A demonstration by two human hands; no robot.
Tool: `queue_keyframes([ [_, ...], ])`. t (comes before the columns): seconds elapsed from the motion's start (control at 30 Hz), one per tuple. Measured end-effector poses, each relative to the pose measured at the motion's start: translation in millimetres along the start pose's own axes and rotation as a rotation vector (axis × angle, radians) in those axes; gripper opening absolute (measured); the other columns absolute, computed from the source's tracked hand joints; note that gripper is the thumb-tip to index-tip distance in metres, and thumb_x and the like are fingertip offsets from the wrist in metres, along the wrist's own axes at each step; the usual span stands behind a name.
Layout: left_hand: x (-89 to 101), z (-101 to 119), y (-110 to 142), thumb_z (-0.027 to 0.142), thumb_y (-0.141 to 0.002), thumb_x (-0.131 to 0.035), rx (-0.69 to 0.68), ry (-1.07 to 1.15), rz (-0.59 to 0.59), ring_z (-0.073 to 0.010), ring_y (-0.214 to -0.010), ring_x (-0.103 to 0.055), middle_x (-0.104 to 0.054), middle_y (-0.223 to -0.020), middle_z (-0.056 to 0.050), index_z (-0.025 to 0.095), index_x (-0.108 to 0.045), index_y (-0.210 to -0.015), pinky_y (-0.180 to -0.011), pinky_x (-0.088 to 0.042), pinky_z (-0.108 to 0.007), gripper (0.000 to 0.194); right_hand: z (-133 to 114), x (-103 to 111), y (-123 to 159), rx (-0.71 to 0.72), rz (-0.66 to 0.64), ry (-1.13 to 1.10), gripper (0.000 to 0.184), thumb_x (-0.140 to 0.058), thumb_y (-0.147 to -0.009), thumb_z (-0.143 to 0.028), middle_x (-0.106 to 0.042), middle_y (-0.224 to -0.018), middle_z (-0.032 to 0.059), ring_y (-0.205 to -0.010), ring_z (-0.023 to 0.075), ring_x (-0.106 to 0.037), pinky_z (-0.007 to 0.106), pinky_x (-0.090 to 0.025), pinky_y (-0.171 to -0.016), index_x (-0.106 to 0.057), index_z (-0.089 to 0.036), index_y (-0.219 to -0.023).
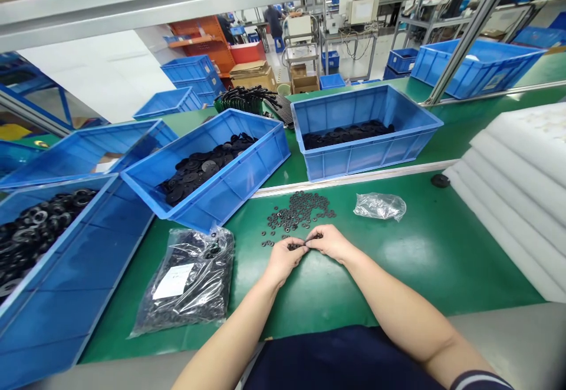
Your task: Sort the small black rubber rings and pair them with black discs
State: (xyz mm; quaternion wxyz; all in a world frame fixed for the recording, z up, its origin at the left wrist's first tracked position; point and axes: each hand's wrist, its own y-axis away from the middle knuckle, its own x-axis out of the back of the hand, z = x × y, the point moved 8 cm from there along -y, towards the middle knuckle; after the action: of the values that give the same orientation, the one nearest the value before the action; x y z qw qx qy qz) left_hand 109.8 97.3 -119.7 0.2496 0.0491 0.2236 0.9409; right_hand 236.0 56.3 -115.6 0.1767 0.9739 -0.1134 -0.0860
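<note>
My left hand point(285, 258) and my right hand point(328, 242) meet fingertip to fingertip low over the green bench top. Both are closed in a pinch, and a tiny dark part shows between the fingertips; its kind is too small to tell. Some small dark rings also show inside the curl of my left fingers. Just beyond my hands lies a loose spread of small black rings point(304, 208), with a few strays toward the left. A clear plastic bag point(194, 281) full of small black parts, with a white label, lies left of my left forearm.
Blue bins with flat black discs stand behind, one at centre left point(230, 186) and one at centre right point(362, 160). Another blue bin point(97, 284) of black rings fills the left. A crumpled clear bag point(380, 206) lies right, near stacked white foam sheets point(508, 183) and a black round part point(440, 180).
</note>
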Motion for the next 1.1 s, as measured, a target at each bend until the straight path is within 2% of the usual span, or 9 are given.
queue_keyframes([
  [0.17,-9.1,6.1,5.5,0.034,-0.055,-0.083,0.022,0.148,-0.13,-0.0032,-0.043,-0.035,-0.063,-0.064,-0.005,0.01,-0.064,-0.078,-0.04,-0.016,-0.019,0.038,-5.9,1.7,0.4,0.05,-0.01,0.018,0.01,-0.072,-0.06,-0.019,-0.064,-0.057,0.0001,-0.051,0.0104,-0.053,0.023,-0.041,-0.052,-0.067,-0.015,-0.068],
  [0.3,-10.9,7.1,6.7,0.041,-0.06,-0.081,0.033,0.136,-0.167,-0.0026,-0.041,-0.031,-0.058,-0.057,-0.002,0.01,-0.065,-0.074,-0.04,-0.014,-0.019,0.037,-8.1,2.0,-0.3,0.106,-0.017,0.015,0.011,-0.074,-0.056,-0.018,-0.065,-0.058,-0.0008,-0.058,0.0127,-0.058,0.025,-0.045,-0.062,-0.068,-0.015,-0.065],
  [0.4,-10.2,2.9,3.4,0.043,-0.057,-0.083,0.059,0.143,-0.151,-0.0026,-0.04,-0.03,-0.053,-0.052,0.0,0.011,-0.065,-0.071,-0.039,-0.014,-0.018,0.04,-5.8,2.7,-2.2,0.123,-0.002,0.052,0.011,-0.075,-0.055,-0.016,-0.065,-0.058,-0.0019,-0.058,0.0129,-0.058,0.025,-0.044,-0.061,-0.067,-0.016,-0.063],
  [0.53,-11.2,2.7,1.7,0.044,-0.053,-0.084,0.057,0.139,-0.147,-0.002,-0.041,-0.03,-0.056,-0.055,-0.001,0.011,-0.064,-0.07,-0.038,-0.015,-0.017,0.042,-5.3,3.6,-2.1,0.121,0.008,0.102,0.011,-0.075,-0.055,-0.015,-0.065,-0.059,-0.0028,-0.059,0.0132,-0.058,0.025,-0.044,-0.06,-0.068,-0.017,-0.063],
  [0.63,-11.2,6.9,2.2,0.045,-0.053,-0.083,0.03,0.115,-0.146,-0.0021,-0.042,-0.03,-0.058,-0.059,-0.003,0.011,-0.065,-0.071,-0.039,-0.015,-0.018,0.042,-9.0,4.7,-2.0,0.148,0.011,0.144,0.008,-0.074,-0.058,-0.016,-0.066,-0.061,-0.0022,-0.062,0.0138,-0.059,0.025,-0.043,-0.061,-0.069,-0.018,-0.063],
  [0.77,-12.0,9.5,3.1,0.046,-0.056,-0.082,0.022,0.097,-0.166,-0.0025,-0.042,-0.027,-0.053,-0.053,0.001,0.012,-0.065,-0.072,-0.04,-0.015,-0.018,0.041,-7.4,6.9,-4.1,0.137,0.022,0.097,0.009,-0.074,-0.058,-0.015,-0.064,-0.06,-0.0029,-0.06,0.0124,-0.057,0.024,-0.042,-0.06,-0.067,-0.017,-0.063],
  [0.93,-12.2,10.1,1.7,0.046,-0.056,-0.082,-0.017,0.055,-0.188,-0.004,-0.043,-0.028,-0.051,-0.053,0.002,0.014,-0.064,-0.073,-0.042,-0.017,-0.019,0.041,-1.5,7.7,-6.0,0.069,0.027,0.018,0.015,-0.071,-0.055,-0.007,-0.059,-0.056,-0.0046,-0.052,0.0081,-0.05,0.02,-0.037,-0.051,-0.063,-0.016,-0.063],
  [1.03,-11.4,9.5,-2.2,0.052,-0.059,-0.076,-0.028,-0.064,-0.16,-0.0056,-0.042,-0.029,-0.054,-0.056,0.001,0.016,-0.065,-0.076,-0.042,-0.017,-0.02,0.041,3.5,10.0,-7.7,-0.08,-0.01,-0.127,0.015,-0.068,-0.06,-0.008,-0.053,-0.049,-0.006,-0.041,0.0054,-0.04,0.018,-0.024,-0.04,-0.06,-0.016,-0.069],
  [1.1,-11.1,16.7,-5.1,0.051,-0.063,-0.071,-0.104,-0.25,-0.112,-0.0086,-0.043,-0.035,-0.057,-0.057,-0.001,0.017,-0.064,-0.072,-0.043,-0.023,-0.022,0.036,1.7,19.1,-9.1,-0.143,0.031,-0.248,0.012,-0.064,-0.064,-0.009,-0.056,-0.05,-0.0038,-0.037,0.0043,-0.036,0.017,-0.017,-0.037,-0.057,-0.015,-0.071],
])
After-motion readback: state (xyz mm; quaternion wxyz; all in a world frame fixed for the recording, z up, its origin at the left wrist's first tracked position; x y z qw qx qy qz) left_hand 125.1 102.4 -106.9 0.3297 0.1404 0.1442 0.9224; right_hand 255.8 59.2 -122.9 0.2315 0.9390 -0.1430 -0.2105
